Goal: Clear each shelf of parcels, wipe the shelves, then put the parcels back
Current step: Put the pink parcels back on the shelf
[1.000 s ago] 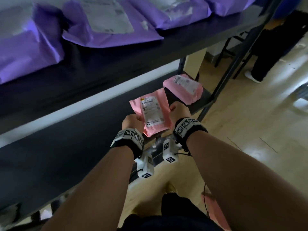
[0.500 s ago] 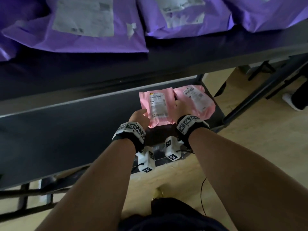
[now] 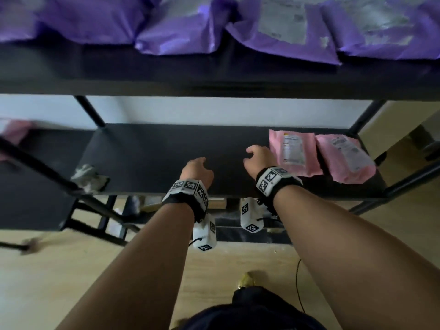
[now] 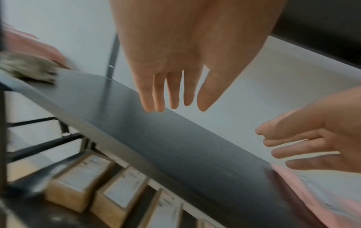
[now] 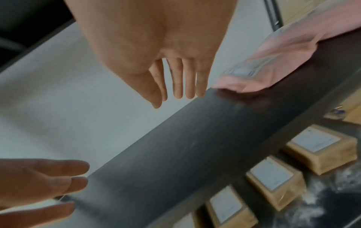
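Two pink parcels lie side by side at the right end of the dark middle shelf (image 3: 154,151): one (image 3: 294,152) nearer the hands, the other (image 3: 345,158) at the far right. My right hand (image 3: 256,156) hovers just left of the nearer parcel, fingers straight and empty (image 5: 181,86). My left hand (image 3: 196,169) hangs over the shelf's middle, fingers extended and holding nothing (image 4: 168,95). A crumpled grey cloth (image 3: 89,175) rests at the shelf's left front corner. Purple parcels (image 3: 273,27) fill the upper shelf.
Several brown boxes with white labels (image 5: 273,180) stand on the lowest shelf. Another pink parcel (image 3: 14,132) shows blurred at the far left on a neighbouring rack. Black frame posts (image 3: 371,115) stand at the shelf ends. Wooden floor (image 3: 71,270) lies below.
Both hands let go of the pink parcel, which now lies on the shelf beside the other one. The hands have moved left, away from it, and opened.
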A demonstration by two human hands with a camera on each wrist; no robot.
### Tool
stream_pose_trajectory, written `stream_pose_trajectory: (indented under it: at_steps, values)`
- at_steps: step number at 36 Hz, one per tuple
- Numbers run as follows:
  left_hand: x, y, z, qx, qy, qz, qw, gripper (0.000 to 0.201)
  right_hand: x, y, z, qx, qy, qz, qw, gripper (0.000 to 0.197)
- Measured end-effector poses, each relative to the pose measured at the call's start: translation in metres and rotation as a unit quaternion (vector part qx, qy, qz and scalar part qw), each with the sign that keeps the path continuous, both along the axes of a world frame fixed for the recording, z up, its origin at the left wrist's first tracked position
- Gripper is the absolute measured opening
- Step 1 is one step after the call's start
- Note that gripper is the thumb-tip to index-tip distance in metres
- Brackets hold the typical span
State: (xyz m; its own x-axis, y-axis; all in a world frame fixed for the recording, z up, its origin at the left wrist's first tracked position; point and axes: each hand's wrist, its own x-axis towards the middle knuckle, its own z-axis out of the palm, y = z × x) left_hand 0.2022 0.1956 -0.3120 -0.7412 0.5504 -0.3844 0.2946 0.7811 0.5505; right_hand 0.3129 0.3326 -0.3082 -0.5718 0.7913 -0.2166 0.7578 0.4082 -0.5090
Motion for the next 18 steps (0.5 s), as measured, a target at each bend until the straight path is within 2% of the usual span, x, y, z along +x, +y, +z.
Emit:
stream_pose_trajectory:
  at_steps: [7, 12, 18]
  values:
    - [-0.049, -0.147, 0.004, -0.035, 0.022, 0.076, 0.996, 0.050, -0.067, -0.127, -0.004, -0.022, 0.000, 0.102, 0.995, 0.040]
    - [-0.078, -0.248, 0.013, -0.044, 0.060, 0.122, 0.990, 0.030, -0.109, -0.215, -0.005, -0.021, 0.003, 0.152, 0.988, 0.040]
    - [-0.097, -0.344, 0.012, -0.008, 0.066, 0.228, 0.971, 0.034, -0.158, -0.315, -0.006, -0.020, 0.002, 0.234, 0.972, 0.038]
